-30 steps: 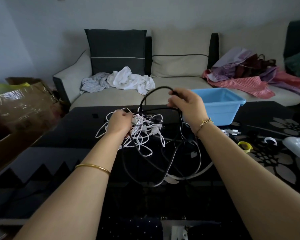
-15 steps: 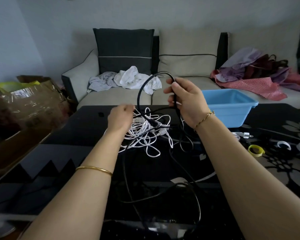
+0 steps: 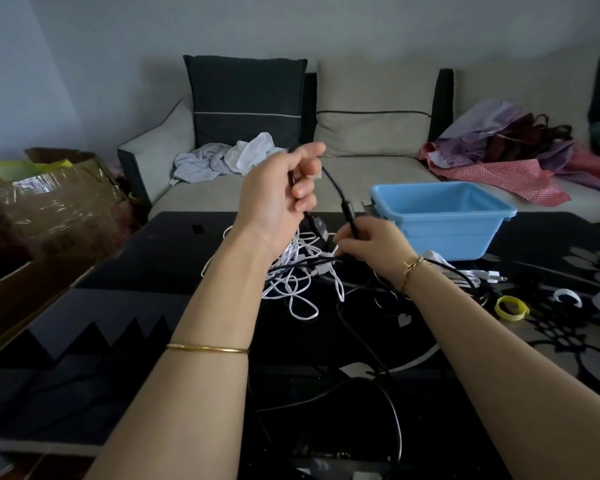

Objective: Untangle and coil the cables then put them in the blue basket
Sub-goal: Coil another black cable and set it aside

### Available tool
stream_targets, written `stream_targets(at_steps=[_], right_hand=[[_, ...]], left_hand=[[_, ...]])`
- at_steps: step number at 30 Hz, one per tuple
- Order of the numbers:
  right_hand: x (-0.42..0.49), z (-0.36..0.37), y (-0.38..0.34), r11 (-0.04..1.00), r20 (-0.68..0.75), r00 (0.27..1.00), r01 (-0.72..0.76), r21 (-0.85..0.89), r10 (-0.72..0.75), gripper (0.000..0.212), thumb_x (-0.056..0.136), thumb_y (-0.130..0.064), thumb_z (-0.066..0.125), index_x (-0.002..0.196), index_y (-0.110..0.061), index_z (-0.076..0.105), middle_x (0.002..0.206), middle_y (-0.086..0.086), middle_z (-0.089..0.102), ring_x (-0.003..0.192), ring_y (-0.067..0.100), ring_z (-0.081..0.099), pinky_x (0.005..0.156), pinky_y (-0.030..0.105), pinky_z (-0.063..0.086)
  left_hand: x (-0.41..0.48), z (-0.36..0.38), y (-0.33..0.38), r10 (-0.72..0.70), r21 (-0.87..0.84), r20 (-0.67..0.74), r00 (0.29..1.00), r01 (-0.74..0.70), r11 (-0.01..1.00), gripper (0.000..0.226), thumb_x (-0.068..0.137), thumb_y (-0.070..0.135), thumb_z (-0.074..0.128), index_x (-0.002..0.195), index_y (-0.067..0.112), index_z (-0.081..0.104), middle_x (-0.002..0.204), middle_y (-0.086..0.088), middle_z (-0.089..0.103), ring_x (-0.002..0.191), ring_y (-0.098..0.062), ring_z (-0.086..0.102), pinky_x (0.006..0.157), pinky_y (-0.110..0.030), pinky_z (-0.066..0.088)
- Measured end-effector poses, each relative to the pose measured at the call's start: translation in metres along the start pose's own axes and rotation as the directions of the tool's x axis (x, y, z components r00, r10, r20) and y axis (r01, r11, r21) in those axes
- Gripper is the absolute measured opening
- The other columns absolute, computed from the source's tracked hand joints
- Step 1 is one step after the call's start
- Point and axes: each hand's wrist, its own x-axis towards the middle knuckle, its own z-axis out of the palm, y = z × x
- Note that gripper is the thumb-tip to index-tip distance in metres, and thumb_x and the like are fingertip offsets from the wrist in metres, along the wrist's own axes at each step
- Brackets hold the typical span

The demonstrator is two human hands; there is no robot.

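Observation:
A black cable point(image 3: 340, 197) arcs between my two hands above the dark table point(image 3: 146, 306). My left hand point(image 3: 278, 195) is raised, palm toward me, its fingers curled round the cable's upper part. My right hand point(image 3: 371, 244) is lower and grips the thick black plug end of that cable. Under both hands lies a tangle of white cables point(image 3: 298, 278) mixed with more black cable that trails toward the table's near edge. The blue basket point(image 3: 440, 216) stands at the table's far edge, right of my hands, with nothing visible inside.
A white plug point(image 3: 489, 275), a yellow tape ring point(image 3: 511, 307) and a white ring point(image 3: 567, 295) lie on the table at the right. Behind the table stands a sofa point(image 3: 378, 168) with cushions and heaped clothes. A cardboard box point(image 3: 59, 202) sits at the left.
My left hand left the white tangle and rose to take the black cable. My right hand dropped from the top of the loop down to the plug end.

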Motion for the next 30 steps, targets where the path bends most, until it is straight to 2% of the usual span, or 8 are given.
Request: stream_targets(at_steps=[4, 8, 11, 16, 20, 23, 27, 30], right_hand=[[-0.01, -0.002, 0.002, 0.998, 0.265, 0.963, -0.038, -0.053, 0.051, 0.025, 0.078, 0.011, 0.061, 0.075, -0.014, 0.063, 0.077, 0.001, 0.068, 0.067, 0.003, 0.062, 0.068, 0.014, 0.049], [-0.014, -0.007, -0.008, 0.997, 0.461, 0.884, -0.072, -0.029, 0.077, 0.027, 0.08, 0.019, 0.046, 0.092, -0.001, 0.059, 0.083, 0.014, 0.064, 0.072, 0.017, 0.063, 0.074, 0.019, 0.054], [-0.014, -0.003, -0.012, 0.99, 0.471, 0.872, -0.1, -0.098, 0.134, 0.024, 0.086, 0.01, 0.045, 0.102, -0.002, 0.059, 0.074, 0.01, 0.063, 0.062, 0.019, 0.059, 0.07, 0.025, 0.05], [-0.016, -0.004, -0.012, 0.98, 0.494, 0.85, -0.197, -0.025, 0.183, 0.028, 0.089, 0.005, 0.039, 0.094, -0.009, 0.063, 0.056, 0.007, 0.054, 0.046, 0.016, 0.044, 0.053, 0.025, 0.04], [-0.016, -0.006, -0.009, 0.987, 0.462, 0.872, -0.142, -0.077, 0.162, 0.022, 0.083, 0.008, 0.051, 0.085, -0.009, 0.064, 0.067, 0.008, 0.058, 0.057, 0.019, 0.051, 0.059, 0.025, 0.046], [-0.018, -0.007, -0.012, 0.987, 0.495, 0.859, -0.066, -0.147, 0.131, 0.026, 0.078, 0.015, 0.053, 0.079, -0.01, 0.06, 0.075, 0.007, 0.062, 0.071, 0.02, 0.059, 0.074, 0.027, 0.051], [-0.023, -0.002, -0.023, 0.969, 0.631, 0.765, 0.04, -0.243, 0.126, 0.031, 0.078, 0.019, 0.045, 0.078, -0.009, 0.06, 0.079, 0.009, 0.063, 0.074, 0.017, 0.063, 0.076, 0.026, 0.055], [-0.025, -0.002, -0.035, 0.956, 0.668, 0.734, 0.092, -0.279, 0.124, 0.03, 0.078, 0.014, 0.045, 0.079, -0.011, 0.062, 0.077, 0.007, 0.064, 0.071, 0.018, 0.063, 0.075, 0.026, 0.054]], left_hand=[[0.003, 0.002, -0.014, 0.028, -0.059, -0.071, 0.997, -0.033, 0.998, 0.031, 0.096, -0.008, 0.029, 0.117, -0.003, 0.051, 0.082, -0.008, 0.06, 0.06, -0.009, 0.043, 0.049, -0.016, 0.032], [0.011, -0.008, -0.025, 0.087, -0.027, -0.074, 0.993, -0.089, 0.996, 0.025, 0.104, 0.01, 0.033, 0.116, 0.004, 0.054, 0.095, -0.005, 0.069, 0.076, -0.009, 0.065, 0.072, -0.023, 0.05], [0.012, -0.008, -0.026, 0.075, -0.075, -0.06, 0.995, -0.08, 0.994, 0.024, 0.105, 0.017, 0.031, 0.109, 0.009, 0.053, 0.104, -0.005, 0.069, 0.09, -0.014, 0.068, 0.087, -0.033, 0.049], [0.009, -0.01, -0.02, 0.092, -0.049, -0.143, 0.985, -0.1, 0.994, 0.041, 0.089, -0.017, 0.032, 0.124, -0.001, 0.047, 0.12, -0.018, 0.06, 0.086, -0.011, 0.058, 0.065, -0.021, 0.042], [0.01, -0.011, -0.017, 0.178, -0.108, -0.104, 0.979, -0.189, 0.976, 0.04, 0.095, -0.012, 0.037, 0.135, -0.011, 0.037, 0.129, -0.027, 0.052, 0.105, -0.022, 0.06, 0.083, -0.024, 0.051], [0.011, -0.011, -0.018, 0.244, -0.13, -0.106, 0.964, -0.257, 0.958, 0.029, 0.099, 0.002, 0.042, 0.127, -0.001, 0.048, 0.124, -0.019, 0.058, 0.106, -0.022, 0.064, 0.092, -0.033, 0.052], [0.013, -0.012, -0.025, 0.297, -0.098, -0.154, 0.942, -0.314, 0.944, 0.026, 0.098, 0.004, 0.046, 0.124, 0.001, 0.051, 0.113, -0.014, 0.064, 0.098, -0.019, 0.068, 0.096, -0.037, 0.051], [0.015, -0.014, -0.029, 0.359, 0.064, -0.125, 0.925, -0.353, 0.933, 0.029, 0.097, 0.0, 0.046, 0.126, -0.003, 0.049, 0.109, -0.012, 0.066, 0.099, -0.022, 0.068, 0.096, -0.034, 0.05]])
